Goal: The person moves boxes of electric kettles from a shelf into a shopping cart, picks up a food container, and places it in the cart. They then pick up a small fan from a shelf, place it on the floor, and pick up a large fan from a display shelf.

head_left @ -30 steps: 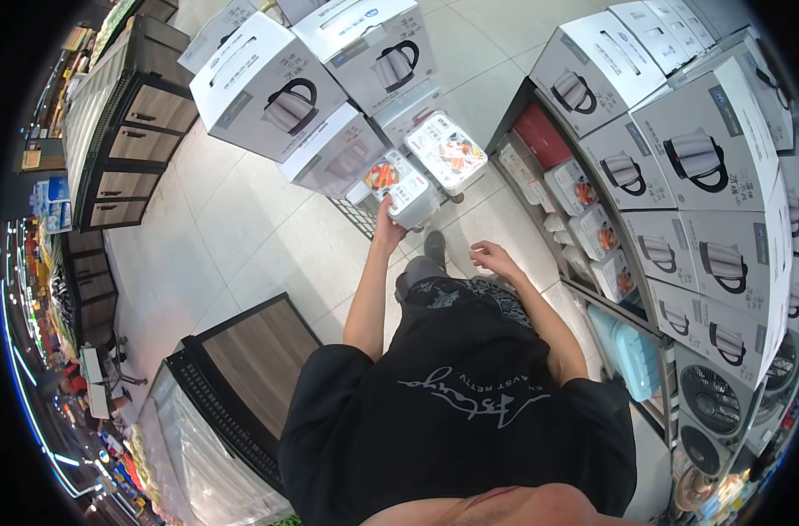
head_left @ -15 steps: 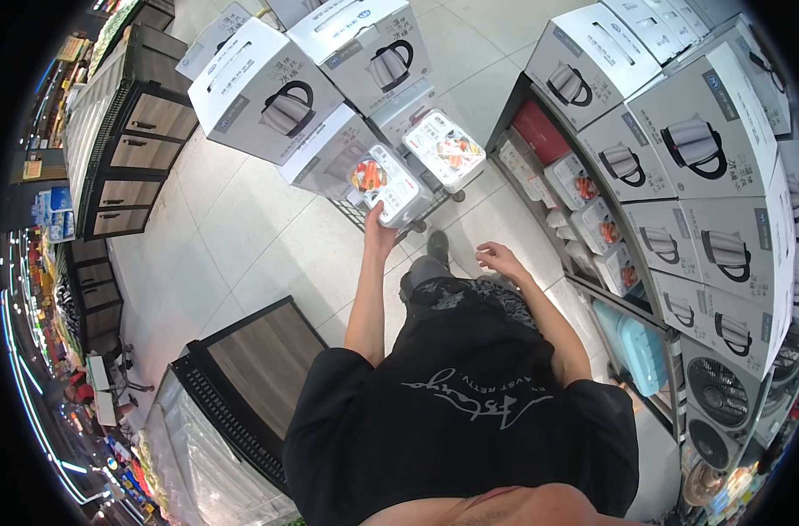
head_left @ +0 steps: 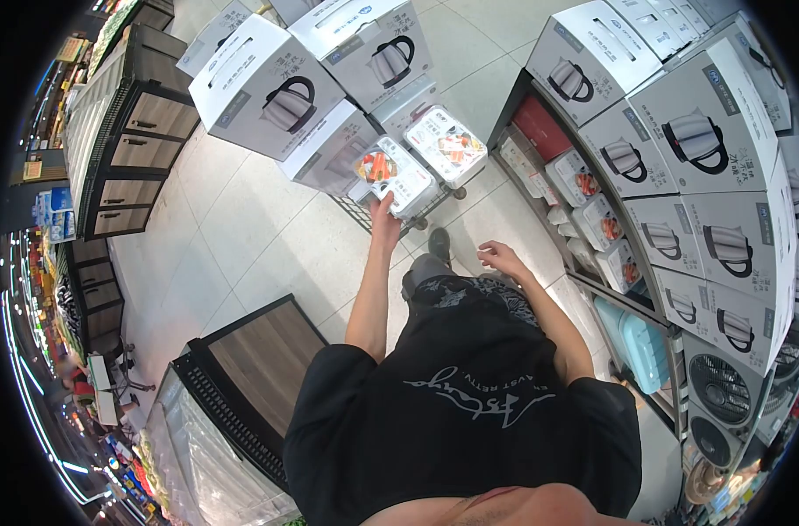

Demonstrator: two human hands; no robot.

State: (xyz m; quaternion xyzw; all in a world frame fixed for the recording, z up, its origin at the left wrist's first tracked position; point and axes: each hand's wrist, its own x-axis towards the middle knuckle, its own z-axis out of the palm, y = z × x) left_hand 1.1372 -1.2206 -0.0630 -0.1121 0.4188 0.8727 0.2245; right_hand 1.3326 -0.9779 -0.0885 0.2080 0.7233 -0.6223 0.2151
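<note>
My left hand point(head_left: 385, 221) grips the near left corner of a white plastic container pack point(head_left: 408, 181) with a food picture on its label. The fingers are partly hidden against the pack. A second pack of the same look point(head_left: 445, 145) lies just beyond it, to the right. Both are on a wire cart point(head_left: 357, 211), beside boxes printed with electric kettles point(head_left: 287, 103). My right hand point(head_left: 502, 259) hangs near my right thigh, empty, its fingers loosely bent and apart.
At the right a shelf holds more container packs point(head_left: 600, 223) and a blue plastic tub point(head_left: 632, 346). Stacked kettle boxes point(head_left: 690, 145) stand on and beside it, above boxed fans point(head_left: 717, 390). Wood-panelled counters point(head_left: 257, 355) are at the left. A pale tiled floor point(head_left: 241, 219) lies between.
The pack in my left hand has turned and settled flatter, shifting slightly right beside the other pack. My left hand has moved a little forward and right. My right hand has barely moved.
</note>
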